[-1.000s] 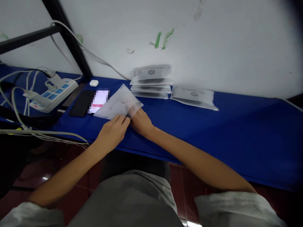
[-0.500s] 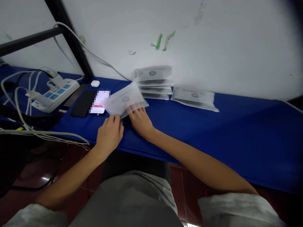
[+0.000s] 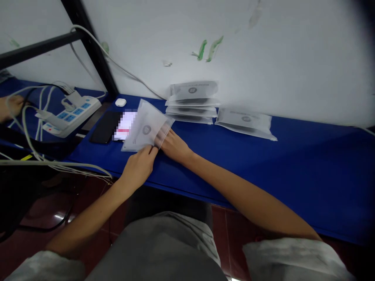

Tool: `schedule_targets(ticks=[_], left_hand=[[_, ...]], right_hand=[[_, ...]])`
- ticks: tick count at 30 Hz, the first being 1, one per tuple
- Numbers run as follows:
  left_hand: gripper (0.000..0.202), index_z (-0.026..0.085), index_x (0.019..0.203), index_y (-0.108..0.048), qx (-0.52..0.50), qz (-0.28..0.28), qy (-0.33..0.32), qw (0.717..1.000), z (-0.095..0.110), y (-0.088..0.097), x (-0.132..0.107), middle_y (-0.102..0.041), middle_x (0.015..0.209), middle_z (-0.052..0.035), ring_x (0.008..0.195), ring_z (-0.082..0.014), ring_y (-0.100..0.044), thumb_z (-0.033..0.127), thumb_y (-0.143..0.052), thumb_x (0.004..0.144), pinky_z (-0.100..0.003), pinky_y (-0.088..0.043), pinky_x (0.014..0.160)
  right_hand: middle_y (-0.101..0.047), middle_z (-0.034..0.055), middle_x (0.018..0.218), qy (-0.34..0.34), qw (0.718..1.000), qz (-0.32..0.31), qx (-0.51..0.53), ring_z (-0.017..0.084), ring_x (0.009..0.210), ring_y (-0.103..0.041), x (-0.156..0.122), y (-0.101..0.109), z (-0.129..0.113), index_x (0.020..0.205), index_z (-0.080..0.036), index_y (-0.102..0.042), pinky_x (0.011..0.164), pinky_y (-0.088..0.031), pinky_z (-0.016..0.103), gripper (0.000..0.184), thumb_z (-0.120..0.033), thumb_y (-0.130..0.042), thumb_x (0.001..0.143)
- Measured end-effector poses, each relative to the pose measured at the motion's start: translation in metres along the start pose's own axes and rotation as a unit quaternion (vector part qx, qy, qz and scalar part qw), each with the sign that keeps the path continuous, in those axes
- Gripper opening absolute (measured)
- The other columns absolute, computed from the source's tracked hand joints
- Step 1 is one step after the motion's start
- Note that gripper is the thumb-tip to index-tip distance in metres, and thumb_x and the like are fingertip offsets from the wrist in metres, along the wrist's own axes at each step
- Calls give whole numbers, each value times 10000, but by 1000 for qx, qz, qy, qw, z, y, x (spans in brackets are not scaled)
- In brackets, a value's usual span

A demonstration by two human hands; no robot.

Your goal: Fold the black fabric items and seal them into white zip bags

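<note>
A frosted, translucent zip bag [image 3: 144, 124] with a dark round logo is tilted in front of me, over the edge of a lit phone. My left hand [image 3: 140, 166] is closed, pinching the lower edge of the bag near its mouth. The fingers of my right hand [image 3: 172, 142] reach into the open mouth and show faintly through the plastic, stretched out. Whether anything lies under these fingertips is hidden. Beyond my hands, a stack of similar bags [image 3: 191, 102] rests by the wall, with another bag [image 3: 246, 121] to its right.
A dark phone [image 3: 105, 127] and a lit phone [image 3: 125, 123] lie left of the bag, with a white earbud case [image 3: 120, 102] behind. Farther left are a power strip [image 3: 74, 117], tangled cables and another person's hand [image 3: 13, 107]. A black frame post [image 3: 99, 58] stands at the back.
The bag has turned and shifted left, with its mouth now facing my right hand. My right fingers have moved deeper into it. Another person's hand has appeared at the left edge.
</note>
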State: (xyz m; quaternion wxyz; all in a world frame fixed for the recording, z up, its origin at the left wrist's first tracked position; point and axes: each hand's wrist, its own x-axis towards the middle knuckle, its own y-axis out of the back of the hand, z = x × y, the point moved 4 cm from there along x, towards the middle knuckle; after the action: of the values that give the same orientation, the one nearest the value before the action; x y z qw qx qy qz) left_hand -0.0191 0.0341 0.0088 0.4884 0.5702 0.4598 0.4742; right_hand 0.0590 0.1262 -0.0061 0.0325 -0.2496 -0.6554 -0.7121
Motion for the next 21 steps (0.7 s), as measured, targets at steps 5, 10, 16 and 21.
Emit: schedule_targets(ticks=[5, 10, 16, 21], left_hand=[[282, 159, 1103, -545, 8, 19, -7, 1000, -4, 8, -6, -616, 986, -78, 866, -227, -627, 128, -325, 928, -303, -427, 576], [253, 170, 1059, -544, -19, 39, 41, 998, -25, 15, -7, -621, 975, -64, 836, -218, -633, 176, -318, 946, -302, -411, 582], [248, 174, 1023, -542, -65, 22, 28, 997, -28, 14, -8, -620, 974, -62, 844, -207, -623, 191, -305, 950, -298, -420, 633], [249, 180, 1021, -550, -61, 30, 25, 997, -23, 16, -5, -623, 962, -62, 817, -195, -615, 188, -316, 938, -285, -406, 604]], right_hand=[[-551, 208, 1271, -41, 998, -17, -32, 284, 1230, -484, 4, 1, 0, 1243, -33, -518, 1079, -363, 462, 375, -58, -371, 899], [-528, 224, 1269, 2, 998, -40, -38, 313, 1189, -485, -20, 22, -2, 1345, 15, -381, 1004, -411, 431, 633, -164, -632, 793], [-551, 216, 1235, -28, 994, -68, -85, 327, 1051, -532, -45, 36, 5, 1363, -55, -374, 784, -461, 426, 690, -189, -668, 753], [-514, 196, 1314, -46, 996, -50, -60, 317, 1132, -494, -44, 30, -2, 1370, -67, -377, 860, -458, 429, 637, -99, -562, 762]])
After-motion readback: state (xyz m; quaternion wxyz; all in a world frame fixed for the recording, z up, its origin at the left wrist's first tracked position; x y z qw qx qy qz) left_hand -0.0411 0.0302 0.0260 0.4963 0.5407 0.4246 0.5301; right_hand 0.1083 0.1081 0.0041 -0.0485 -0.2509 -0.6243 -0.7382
